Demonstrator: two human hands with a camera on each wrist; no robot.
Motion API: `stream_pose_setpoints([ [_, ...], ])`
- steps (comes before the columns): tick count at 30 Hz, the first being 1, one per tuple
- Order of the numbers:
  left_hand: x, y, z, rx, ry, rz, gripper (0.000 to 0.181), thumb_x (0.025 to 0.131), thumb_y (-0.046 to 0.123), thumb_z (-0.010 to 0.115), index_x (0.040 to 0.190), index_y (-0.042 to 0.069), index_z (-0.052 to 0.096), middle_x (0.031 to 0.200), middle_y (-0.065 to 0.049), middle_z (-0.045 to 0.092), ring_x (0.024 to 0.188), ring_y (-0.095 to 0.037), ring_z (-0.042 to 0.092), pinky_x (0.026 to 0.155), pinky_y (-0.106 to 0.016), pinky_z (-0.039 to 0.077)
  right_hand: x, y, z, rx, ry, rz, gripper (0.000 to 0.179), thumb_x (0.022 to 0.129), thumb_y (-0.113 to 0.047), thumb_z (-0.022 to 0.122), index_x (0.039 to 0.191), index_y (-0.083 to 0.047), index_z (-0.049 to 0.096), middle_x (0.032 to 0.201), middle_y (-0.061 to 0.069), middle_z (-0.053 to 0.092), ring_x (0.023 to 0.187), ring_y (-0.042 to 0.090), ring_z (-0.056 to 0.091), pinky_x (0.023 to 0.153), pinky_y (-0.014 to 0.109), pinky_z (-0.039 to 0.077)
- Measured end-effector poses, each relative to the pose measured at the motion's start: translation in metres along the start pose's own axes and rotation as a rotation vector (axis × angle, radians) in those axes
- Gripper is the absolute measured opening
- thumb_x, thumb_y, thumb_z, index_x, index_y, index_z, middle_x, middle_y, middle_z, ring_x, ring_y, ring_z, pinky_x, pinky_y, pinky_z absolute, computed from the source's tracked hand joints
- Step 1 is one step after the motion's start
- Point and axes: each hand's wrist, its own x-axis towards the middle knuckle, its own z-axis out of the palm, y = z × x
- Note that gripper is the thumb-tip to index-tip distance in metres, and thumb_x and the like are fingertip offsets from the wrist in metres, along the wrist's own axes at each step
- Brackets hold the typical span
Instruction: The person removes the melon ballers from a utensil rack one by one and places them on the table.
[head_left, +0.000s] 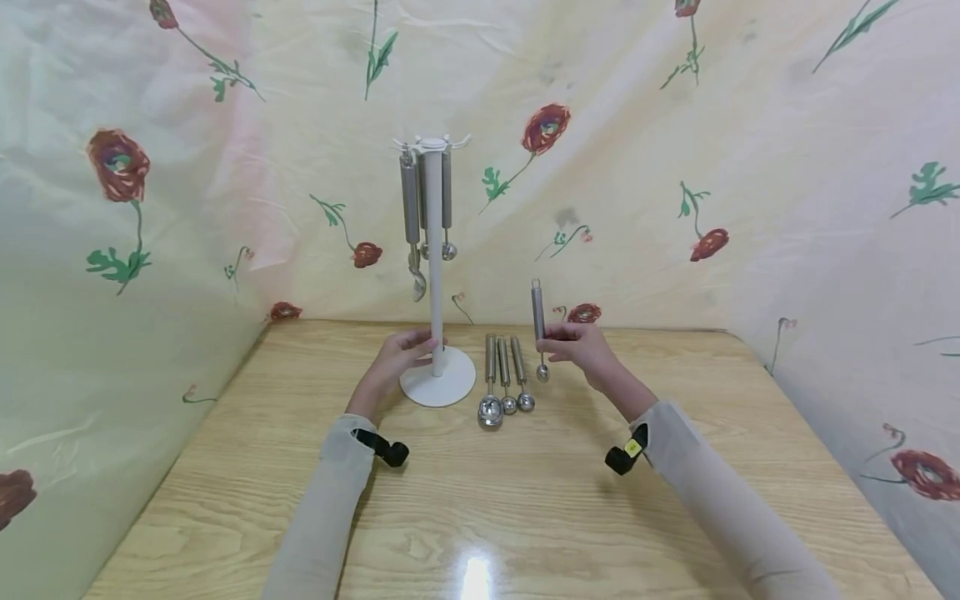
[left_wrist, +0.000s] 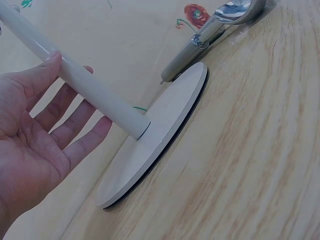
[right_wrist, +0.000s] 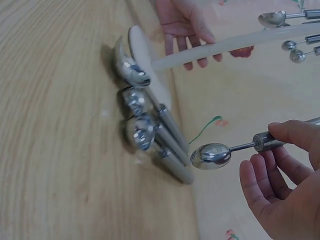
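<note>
A white utensil stand (head_left: 437, 275) with a round base stands on the table, and my left hand (head_left: 393, 367) holds its pole low down. In the left wrist view the thumb lies across the front of the pole, with the fingers (left_wrist: 82, 117) behind it. My right hand (head_left: 588, 350) pinches the grey handle of a small metal melon baller (head_left: 537, 310), held upright with its scoop end (right_wrist: 211, 156) down. Between the hands lie a larger ice cream scoop (head_left: 491, 410) and two small ball scoops (head_left: 509, 404) (head_left: 526, 402), side by side.
Several metal utensils (head_left: 410, 200) with grey handles hang from the hooks (head_left: 432, 144) atop the stand. The light wooden table (head_left: 525, 517) meets a flower-patterned cloth (head_left: 637, 150) at the back and sides. Each wrist carries a black strap with a small camera (head_left: 395, 453).
</note>
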Motion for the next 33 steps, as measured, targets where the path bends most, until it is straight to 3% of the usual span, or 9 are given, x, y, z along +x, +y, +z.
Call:
stream_pose_setpoints([
  [6, -0.001, 0.000, 0.000, 0.001, -0.003, 0.009, 0.045, 0.103, 0.018, 0.062, 0.141, -0.005, 0.054, 0.141, -0.032, 0.056, 0.123, -0.022, 0.064, 0.110, -0.048, 0.053, -0.002, 0.017, -0.005, 0.000, -0.026, 0.007, 0.040, 0.095, -0.014, 0.073, 0.126, 0.010, 0.064, 0.104, 0.002, 0.077, 0.092, 0.008, 0.070, 0.089, 0.038, 0.064],
  [12, 0.000, 0.000, -0.001, -0.003, -0.002, 0.000, 0.044, 0.103, 0.017, 0.062, 0.141, -0.004, 0.055, 0.141, -0.030, 0.058, 0.126, -0.026, 0.062, 0.111, -0.049, 0.052, -0.004, 0.034, -0.005, -0.009, -0.036, 0.082, 0.044, 0.096, -0.018, 0.073, 0.129, 0.009, 0.063, 0.100, 0.001, 0.077, 0.097, 0.018, 0.070, 0.095, 0.044, 0.062],
  [27, 0.000, -0.002, 0.000, -0.008, 0.001, 0.005, 0.042, 0.103, 0.019, 0.062, 0.139, -0.003, 0.058, 0.141, -0.031, 0.056, 0.122, -0.020, 0.064, 0.110, -0.049, 0.053, -0.002, 0.057, 0.008, -0.005, 0.016, 0.167, 0.040, 0.093, -0.015, 0.075, 0.122, 0.011, 0.065, 0.083, -0.005, 0.076, 0.076, 0.010, 0.069, 0.073, 0.026, 0.063],
  [33, 0.000, -0.002, -0.001, -0.017, -0.009, 0.009, 0.042, 0.103, 0.018, 0.062, 0.139, -0.004, 0.057, 0.143, -0.034, 0.054, 0.124, -0.023, 0.062, 0.111, -0.049, 0.052, 0.002, 0.059, 0.013, 0.009, 0.018, 0.184, 0.038, 0.094, -0.013, 0.074, 0.121, 0.013, 0.065, 0.081, -0.002, 0.076, 0.074, 0.010, 0.070, 0.071, 0.025, 0.064],
])
